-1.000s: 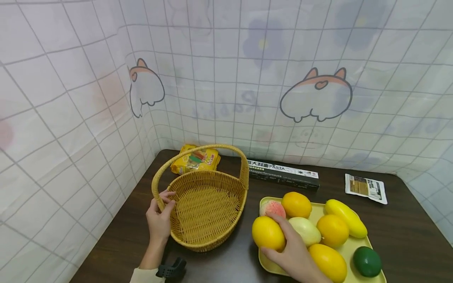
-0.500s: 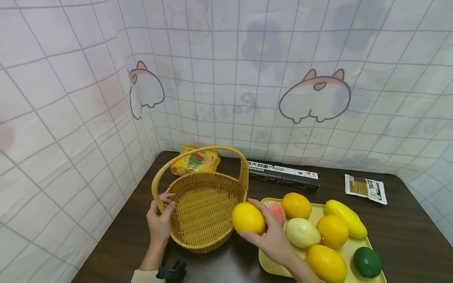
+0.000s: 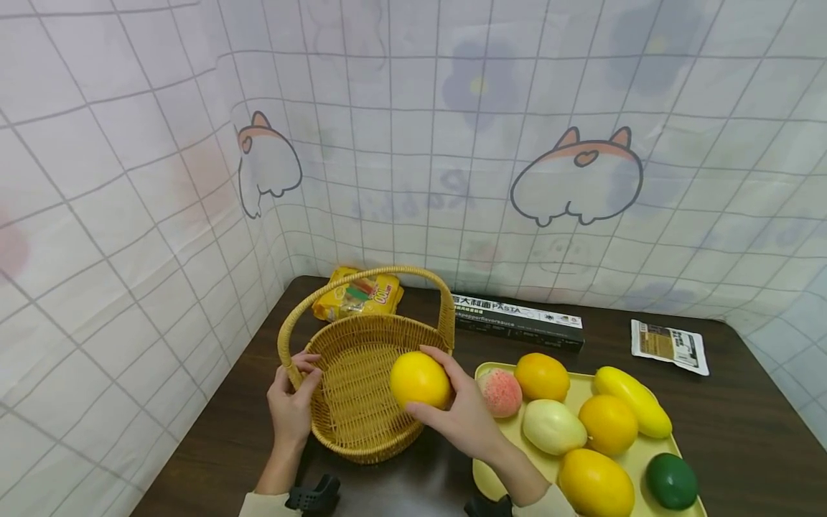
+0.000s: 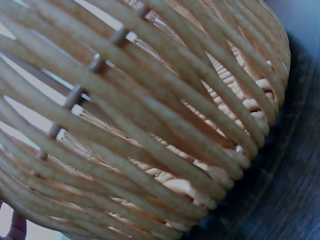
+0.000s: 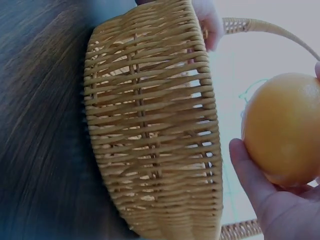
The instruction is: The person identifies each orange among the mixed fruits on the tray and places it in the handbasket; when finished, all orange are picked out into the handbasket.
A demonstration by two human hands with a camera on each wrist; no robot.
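Observation:
In the head view my left hand [image 3: 291, 406] grips the left side of a woven wicker basket [image 3: 362, 445], at the foot of its arched handle. The inside of the basket shows only its woven floor. My right hand [image 3: 468, 409] holds a smooth, round yellow fruit [image 3: 420, 379] between thumb and fingers, over the basket's right part. From the right wrist view, the fruit [image 5: 285, 130] is above the rim of the basket [image 5: 155, 125], with the thumb along its side. Woven basket wall [image 4: 150, 115] fills most of the left wrist view.
A pale yellow tray [image 3: 487, 477] at right carries a peach [image 3: 500, 393], a green avocado-like fruit [image 3: 670, 480] and several yellow fruits. Behind lie a yellow snack packet [image 3: 355, 294], a dark pasta box [image 3: 517, 323] and a white sachet [image 3: 670, 346]. A patterned cloth wall stands behind the table.
My right hand has carried the yellow fruit leftward from over the tray to over the basket. The left hand has kept its grip on the basket.

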